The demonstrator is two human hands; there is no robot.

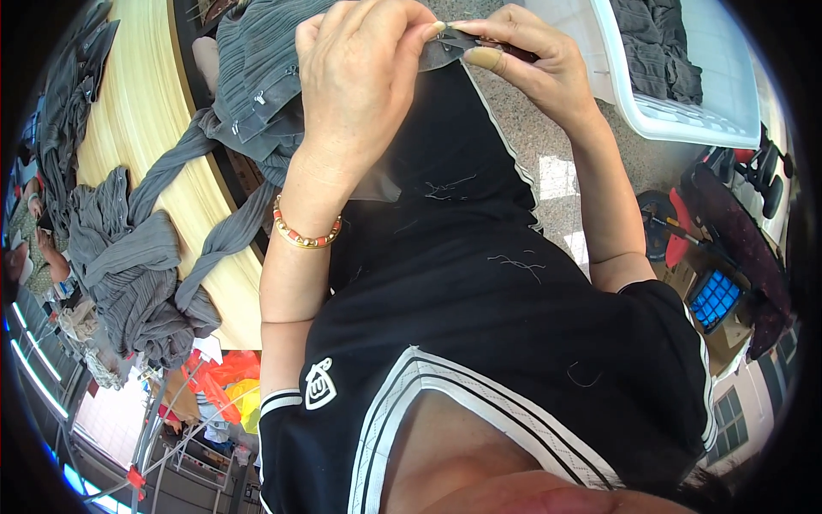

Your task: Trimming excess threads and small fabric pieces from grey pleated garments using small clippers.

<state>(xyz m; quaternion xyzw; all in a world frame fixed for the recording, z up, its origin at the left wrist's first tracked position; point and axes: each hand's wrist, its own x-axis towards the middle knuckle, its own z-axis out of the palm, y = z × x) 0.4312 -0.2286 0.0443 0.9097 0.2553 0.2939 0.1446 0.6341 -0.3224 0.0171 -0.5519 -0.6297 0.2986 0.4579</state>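
My left hand (355, 94) pinches the edge of a dark grey pleated garment (257, 60) between thumb and fingers, near the top of the view. Close against those fingertips, my right hand (552, 73) grips what look like small dark thread snips (462, 39), their blades pointing at the pinched cloth. A yellowish cover (484, 57) wraps my right thumb tip. Part of the garment hangs over my lap, and its long twisted strips trail left across the table. Small fastenings show along its flat band. The exact spot between my fingers is partly hidden.
A pale wood-grain table (128, 94) curves along the left, with more grey garments (137, 265) heaped on it. A white plastic crate (728, 120) holding dark grey clothes stands at the upper right. Loose threads (518, 264) lie on my black shirt. Other people's arms appear at far left.
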